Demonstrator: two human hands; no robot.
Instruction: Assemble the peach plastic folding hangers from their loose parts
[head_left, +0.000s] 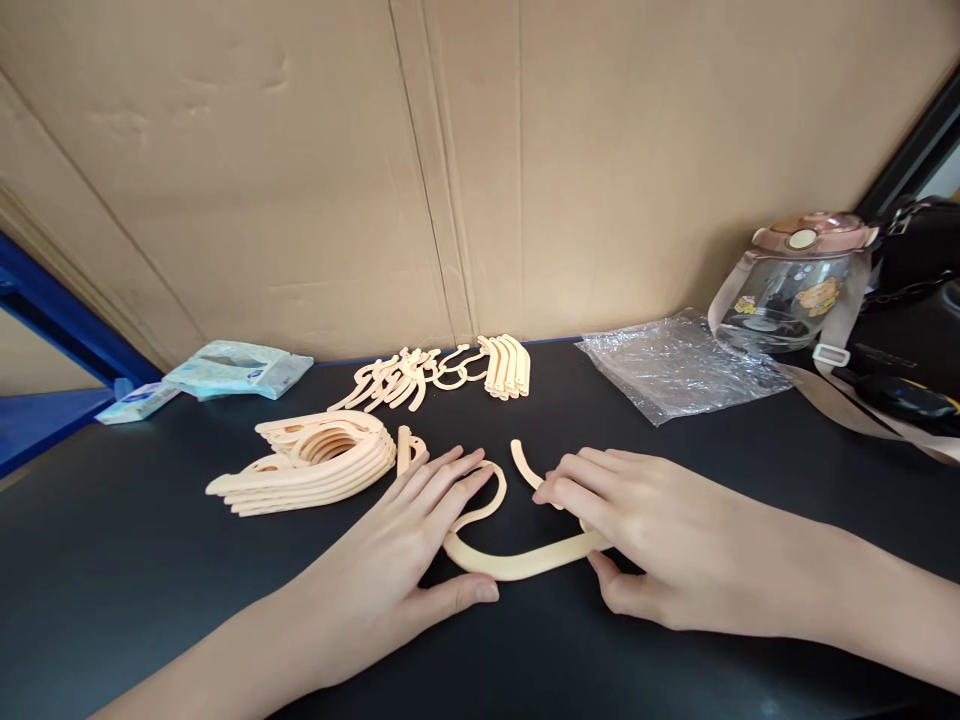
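Note:
A cream plastic hanger part lies curved on the black table between both hands, with a hook-shaped piece above its left end. My left hand lies with fingers spread over the left end and the hook's edge, thumb on the table. My right hand has its fingers wrapped round the right end, which they partly hide. A short curved piece sticks out beyond its fingertips. Another cream piece is partly hidden behind my left fingers.
A stack of cream hanger parts is at left. Behind are loose hooks and small curved pieces. Blue packets lie back left; a plastic bag, strapped bottle and black bag are at right. Cardboard stands behind.

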